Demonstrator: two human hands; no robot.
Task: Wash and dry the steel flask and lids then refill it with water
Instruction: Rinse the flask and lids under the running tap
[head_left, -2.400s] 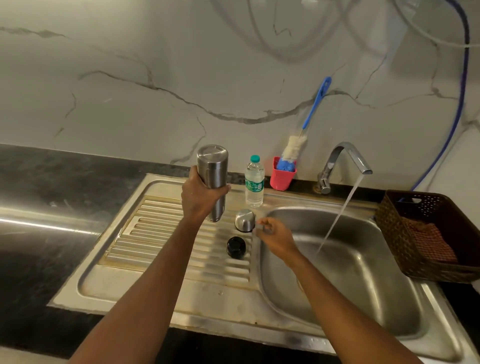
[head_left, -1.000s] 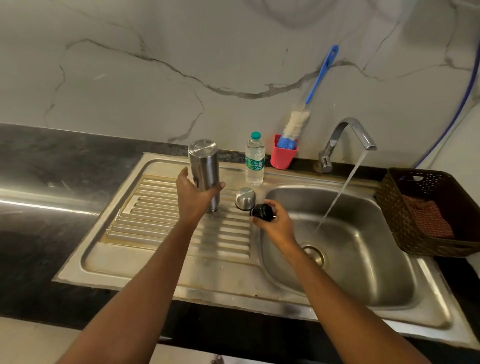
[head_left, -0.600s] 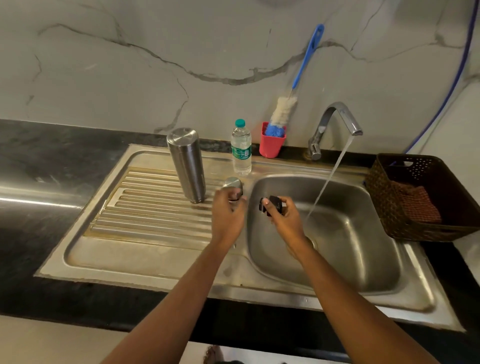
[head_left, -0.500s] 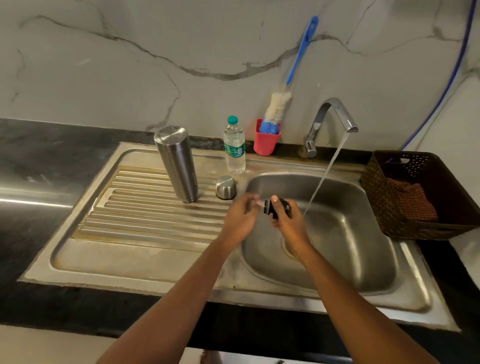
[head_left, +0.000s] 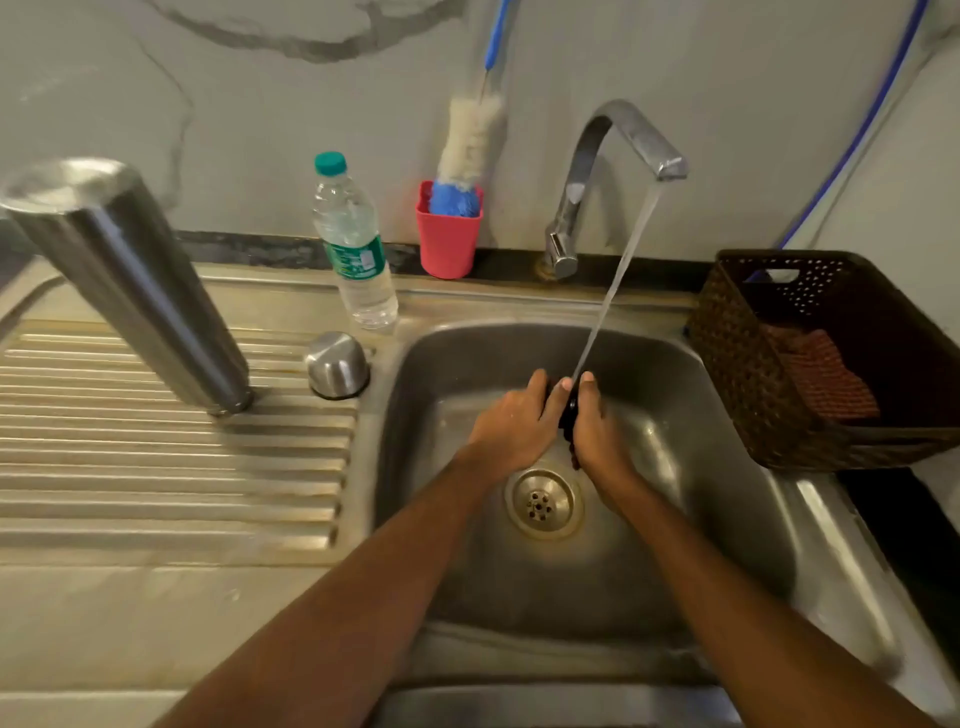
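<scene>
Flask (head_left: 130, 291) stands on the drainboard (head_left: 156, 467), steel lid (head_left: 336, 365) beside it, while left hand (head_left: 511, 422) and right hand (head_left: 593, 423) press together, clamped on the black lid (head_left: 570, 411) under the stream (head_left: 613, 291), where wet fingers could let it slip toward the drain (head_left: 543, 501).

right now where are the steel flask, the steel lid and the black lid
steel flask (head_left: 140, 296): head view, middle of its side wall
steel lid (head_left: 336, 364): head view, its domed top
black lid (head_left: 568, 413): head view, its exposed dark edge
</scene>
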